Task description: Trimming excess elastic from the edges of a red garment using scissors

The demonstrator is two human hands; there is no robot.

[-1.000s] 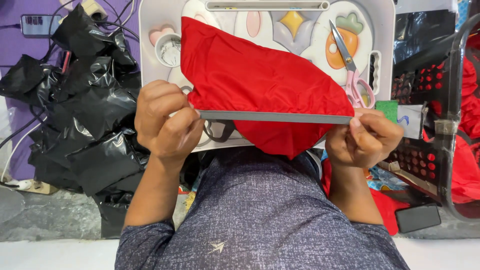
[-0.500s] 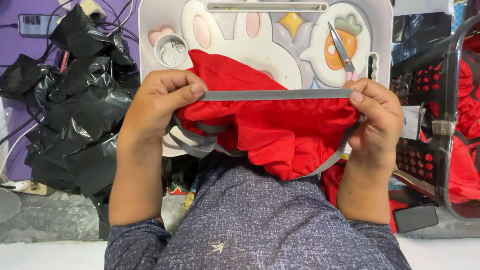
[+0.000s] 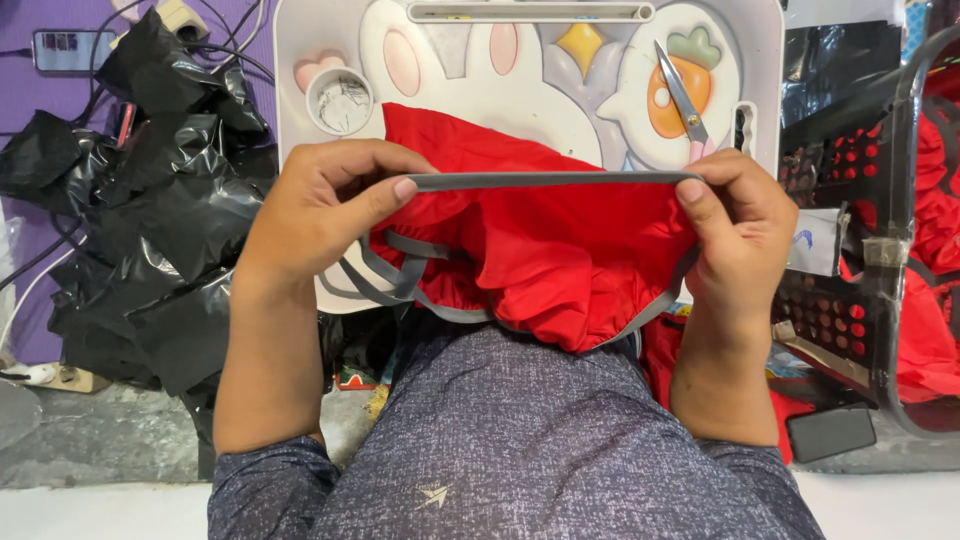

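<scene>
red fabric (image 3: pixel 560 255), thin and slippery-looking, hangs bunched between both hands over the near edge of a white lap tray (image 3: pixel 300 110). the grey band (image 3: pixel 550 181) along its top edge is pulled taut and level, w/ the left hand (image 3: pixel 320 205) pinching one end between thumb and forefinger and the right hand (image 3: pixel 735 215) pinching the other end the same way. both grips are closed tight on the band, thumbs on top.

vs a second ago: the band sat lower then, down by the tray's near edge, w/ the cloth spread flat up over the tray and covering much of the printed rabbit. now the band is raised to mid-tray and the cloth has dropped below it, gathered into folds toward the lap (so the garment looks flipped or turned over the band rather than just shifted). grey strap loops (image 3: pixel 390 275) now show under the left hand, hanging loose off the fabric's left side; they were mostly hidden before. my read: the piece has been turned to show its other face, w/ the band stretched for a look along it.

around it: small scissors w/ pink handles (image 3: pixel 685 105) lie on the tray just beyond the right hand, not touched. a round cup recess (image 3: pixel 340 100) in the tray holds scraps. crumpled black plastic bags (image 3: pixel 150 200) pile up to the left, a black crate w/ more red cloth (image 3: pixel 900 250) sits to the right.
</scene>
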